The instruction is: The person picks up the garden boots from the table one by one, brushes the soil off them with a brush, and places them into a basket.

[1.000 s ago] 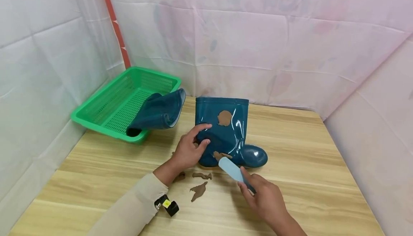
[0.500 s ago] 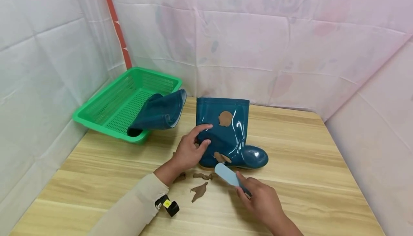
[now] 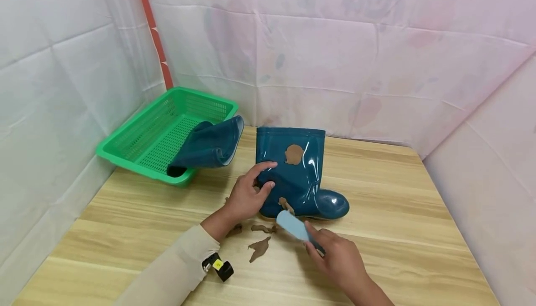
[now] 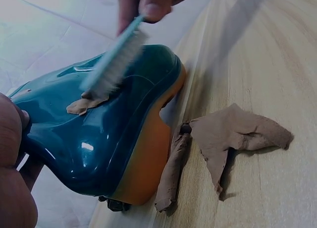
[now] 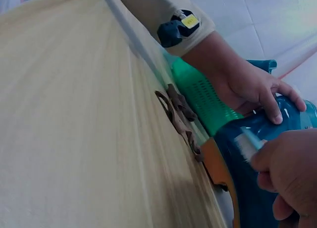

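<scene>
A shiny blue rubber boot (image 3: 289, 176) lies on its side, toe to the right, its orange sole (image 4: 143, 163) facing the near edge. My left hand (image 3: 247, 194) grips it at the back of the ankle, thumb and forefinger on the upper side. With my right hand (image 3: 341, 252) I hold a light-blue scrub brush (image 3: 292, 224) by its handle. Its white bristles (image 4: 119, 64) are down on the boot beside a brown clay-like patch (image 4: 84, 105) near the heel. A rounder brown patch (image 3: 294, 154) sits higher on the shaft.
Peeled brown pieces (image 3: 259, 249) lie on the wooden table (image 3: 402, 250) before the boot. At the back left stands a green basket (image 3: 125, 157), a second blue boot (image 3: 205, 145) leaning over its rim. White cloth walls (image 3: 314, 55) enclose the table's back and sides.
The brush has shifted left and toward me with my right hand. The brown patch near the heel is smaller and dragged downward. My left hand keeps its place on the boot.
</scene>
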Available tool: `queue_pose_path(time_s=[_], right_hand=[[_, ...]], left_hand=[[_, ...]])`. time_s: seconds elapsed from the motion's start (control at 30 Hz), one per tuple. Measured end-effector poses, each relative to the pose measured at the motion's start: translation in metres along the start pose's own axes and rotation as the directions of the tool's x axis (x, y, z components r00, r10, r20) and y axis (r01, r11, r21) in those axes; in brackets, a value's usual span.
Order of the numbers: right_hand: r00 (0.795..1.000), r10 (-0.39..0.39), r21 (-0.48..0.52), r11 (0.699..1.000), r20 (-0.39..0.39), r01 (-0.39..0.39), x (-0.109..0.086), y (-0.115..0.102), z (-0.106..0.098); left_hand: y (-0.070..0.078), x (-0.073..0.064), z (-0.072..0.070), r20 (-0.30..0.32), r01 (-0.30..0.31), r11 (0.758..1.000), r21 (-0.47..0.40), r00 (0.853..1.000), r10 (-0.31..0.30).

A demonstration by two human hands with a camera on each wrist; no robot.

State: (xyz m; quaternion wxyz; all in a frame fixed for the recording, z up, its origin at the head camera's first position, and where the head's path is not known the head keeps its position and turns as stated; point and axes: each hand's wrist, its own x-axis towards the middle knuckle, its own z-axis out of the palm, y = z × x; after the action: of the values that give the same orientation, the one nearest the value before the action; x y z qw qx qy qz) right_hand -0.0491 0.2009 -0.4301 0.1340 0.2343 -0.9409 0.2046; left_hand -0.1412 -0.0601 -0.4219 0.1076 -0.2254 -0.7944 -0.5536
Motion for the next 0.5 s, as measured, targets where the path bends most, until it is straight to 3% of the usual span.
queue_pose_path(time_s=[0.1, 0.3, 0.5], right_hand=[[0.999, -0.029, 0.019, 0.999, 0.017, 0.028, 0.0002, -0.0012, -0.0012], [0.983, -0.046, 0.019, 0.999, -0.175, 0.051, 0.0081, 0.0022, -0.0057], [0.995, -0.029, 0.005, 1.0, -0.094, 0.029, 0.0062, 0.002, 0.0003]], left_hand=[[0.0002, 0.0003, -0.0008, -0.012, -0.004, 1.0, -0.007, 1.0, 0.004], [0.0006, 0.0008, -0.0005, -0.009, 0.011, 1.0, -0.011, 1.0, -0.012], [0.0019, 0.0012, 0.0002, -0.005, 0.013, 1.0, -0.002, 1.0, -0.013]])
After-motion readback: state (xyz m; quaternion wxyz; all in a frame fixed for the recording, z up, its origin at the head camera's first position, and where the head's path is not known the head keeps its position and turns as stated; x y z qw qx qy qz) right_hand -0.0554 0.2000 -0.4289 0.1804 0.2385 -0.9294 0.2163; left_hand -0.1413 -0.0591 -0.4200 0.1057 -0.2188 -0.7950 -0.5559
